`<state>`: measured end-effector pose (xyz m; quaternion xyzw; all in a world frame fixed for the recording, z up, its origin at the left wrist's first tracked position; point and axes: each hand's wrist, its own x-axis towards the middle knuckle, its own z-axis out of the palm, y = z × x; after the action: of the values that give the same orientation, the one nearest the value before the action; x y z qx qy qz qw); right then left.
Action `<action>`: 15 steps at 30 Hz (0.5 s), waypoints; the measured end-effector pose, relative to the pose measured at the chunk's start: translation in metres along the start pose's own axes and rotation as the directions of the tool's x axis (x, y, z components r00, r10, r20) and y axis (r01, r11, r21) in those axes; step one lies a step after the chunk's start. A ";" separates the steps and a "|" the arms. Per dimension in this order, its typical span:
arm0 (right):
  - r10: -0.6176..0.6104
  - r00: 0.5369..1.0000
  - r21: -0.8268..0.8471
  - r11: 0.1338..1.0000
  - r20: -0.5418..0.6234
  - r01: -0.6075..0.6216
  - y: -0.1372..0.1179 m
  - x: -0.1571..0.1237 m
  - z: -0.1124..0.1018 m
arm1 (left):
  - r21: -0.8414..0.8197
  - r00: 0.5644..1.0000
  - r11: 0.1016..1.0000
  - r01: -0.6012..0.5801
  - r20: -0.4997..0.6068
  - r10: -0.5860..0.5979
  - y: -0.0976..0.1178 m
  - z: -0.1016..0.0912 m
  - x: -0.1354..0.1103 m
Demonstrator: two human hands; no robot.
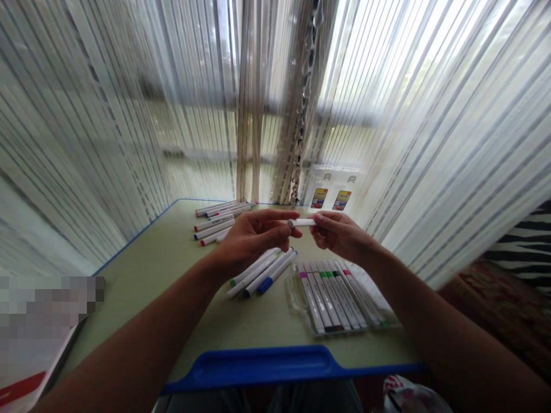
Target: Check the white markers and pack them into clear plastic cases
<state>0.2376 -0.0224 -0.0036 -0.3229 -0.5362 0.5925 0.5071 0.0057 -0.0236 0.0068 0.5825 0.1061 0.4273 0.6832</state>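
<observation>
A white marker [303, 222] lies level between my two hands, above the table. My right hand [340, 234] pinches its right end between thumb and fingers. At the other end, the thumb and fingers of my left hand [256, 234] close around the tip. Below my hands, a clear plastic case [297, 295] holds a row of white markers [333, 301] with purple, green, black and pink bands. Left of the case lie several loose markers [262, 272], one with a blue end. More loose markers [215, 228] are spread farther back, partly hidden by my left hand.
The pale table [150, 275] has a blue rim and a blue front tray [267, 367]. A clear case lid or box [333, 186] with two labels stands at the back against striped curtains [198, 115]. A plastic bag [413, 396] is below the front right edge.
</observation>
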 end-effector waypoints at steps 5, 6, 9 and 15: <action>0.026 1.000 -0.009 1.000 0.011 -0.026 -0.001 -0.001 0.002 | 0.015 0.999 0.999 0.031 -0.014 -0.031 0.000 0.000 -0.001; 0.030 1.000 -0.011 0.999 0.009 -0.030 -0.001 -0.001 0.002 | 0.018 0.999 0.999 0.036 -0.021 -0.035 0.000 0.000 -0.001; 0.032 0.999 -0.030 0.999 0.004 -0.032 -0.001 -0.003 0.003 | 0.016 0.998 0.999 0.039 -0.045 -0.038 0.000 -0.001 -0.001; 0.053 0.998 -0.075 0.996 0.035 -0.050 -0.001 -0.004 0.002 | -0.001 0.996 1.000 0.026 -0.082 -0.026 -0.001 -0.004 0.001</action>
<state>0.2373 -0.0269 -0.0033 -0.3443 -0.5585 0.5909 0.4694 0.0038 -0.0198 0.0051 0.5629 0.1417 0.4419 0.6839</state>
